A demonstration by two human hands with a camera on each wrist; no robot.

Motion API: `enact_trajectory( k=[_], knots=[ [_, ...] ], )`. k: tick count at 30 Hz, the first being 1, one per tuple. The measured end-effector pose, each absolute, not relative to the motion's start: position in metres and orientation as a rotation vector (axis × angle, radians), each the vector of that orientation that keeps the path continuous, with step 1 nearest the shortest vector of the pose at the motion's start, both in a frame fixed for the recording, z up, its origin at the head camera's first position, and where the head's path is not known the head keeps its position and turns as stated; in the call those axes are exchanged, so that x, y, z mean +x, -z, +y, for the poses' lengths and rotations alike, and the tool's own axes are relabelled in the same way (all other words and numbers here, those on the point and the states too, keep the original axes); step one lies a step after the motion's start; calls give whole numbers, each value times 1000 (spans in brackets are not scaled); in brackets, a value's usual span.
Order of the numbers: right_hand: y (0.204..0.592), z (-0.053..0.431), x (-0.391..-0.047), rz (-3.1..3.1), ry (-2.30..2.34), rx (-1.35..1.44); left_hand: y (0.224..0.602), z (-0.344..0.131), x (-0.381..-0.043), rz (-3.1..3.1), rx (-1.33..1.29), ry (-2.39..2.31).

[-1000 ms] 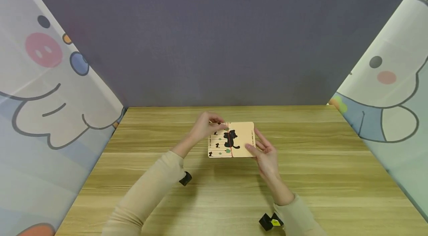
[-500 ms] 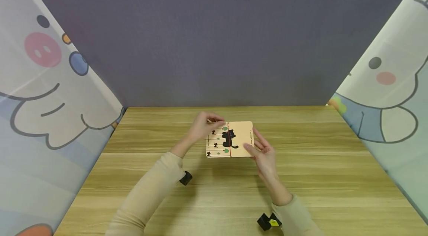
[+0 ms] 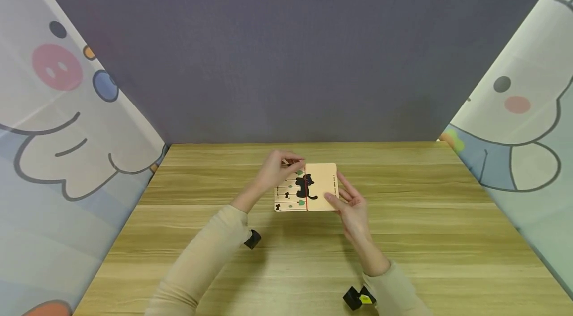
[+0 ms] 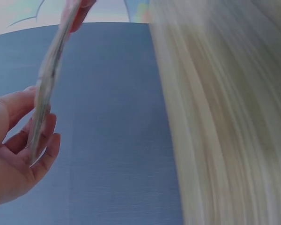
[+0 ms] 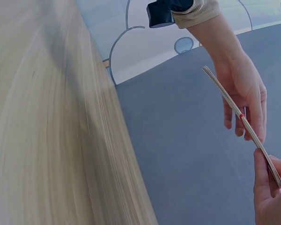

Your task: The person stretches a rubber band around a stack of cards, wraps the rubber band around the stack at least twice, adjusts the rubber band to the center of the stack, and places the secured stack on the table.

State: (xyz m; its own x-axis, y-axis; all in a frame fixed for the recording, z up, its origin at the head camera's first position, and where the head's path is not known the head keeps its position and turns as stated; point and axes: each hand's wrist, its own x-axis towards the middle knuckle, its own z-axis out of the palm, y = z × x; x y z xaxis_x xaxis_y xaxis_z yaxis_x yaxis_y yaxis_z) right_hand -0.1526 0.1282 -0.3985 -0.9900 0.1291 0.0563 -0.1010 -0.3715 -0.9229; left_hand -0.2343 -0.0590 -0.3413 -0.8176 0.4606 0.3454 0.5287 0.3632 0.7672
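Observation:
A small cream notebook [image 3: 323, 176] with a black cat on its cover is held up above the table. A red elastic band [image 3: 306, 196] runs across its middle. My left hand [image 3: 272, 170] is at the notebook's top edge beside the band, thumb in front and fingers behind; whether it also pinches the band cannot be told. My right hand [image 3: 356, 212] grips the right end, thumb on the cover and fingers behind. Seen edge-on in the right wrist view, the notebook [image 5: 229, 101] is thin and layered, with the left hand [image 5: 243, 89] around its far part.
Below lies a wood-grain table [image 3: 438, 226], backed by a dark grey panel [image 3: 295, 57]. Cartoon-printed curtains [image 3: 58, 132] flank both sides. Black blocky devices sit by the left sleeve [image 3: 201, 256] and the right sleeve [image 3: 396, 291].
The notebook and right hand have drifted slightly left. The left hand has shifted a little right along the top edge, closer to the band, which was slanted and now runs straighter.

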Motion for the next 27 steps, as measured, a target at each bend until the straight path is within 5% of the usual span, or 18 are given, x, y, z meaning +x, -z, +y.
enact_trajectory(
  k=[12,27],
  knots=[
    [407,136,-155,-1617,-2492,48,327,-71,-220,-2304,-684,1553],
    [393,145,-157,-1572,-2544,-100,333,-74,-160,-2175,-524,1691]
  ],
)
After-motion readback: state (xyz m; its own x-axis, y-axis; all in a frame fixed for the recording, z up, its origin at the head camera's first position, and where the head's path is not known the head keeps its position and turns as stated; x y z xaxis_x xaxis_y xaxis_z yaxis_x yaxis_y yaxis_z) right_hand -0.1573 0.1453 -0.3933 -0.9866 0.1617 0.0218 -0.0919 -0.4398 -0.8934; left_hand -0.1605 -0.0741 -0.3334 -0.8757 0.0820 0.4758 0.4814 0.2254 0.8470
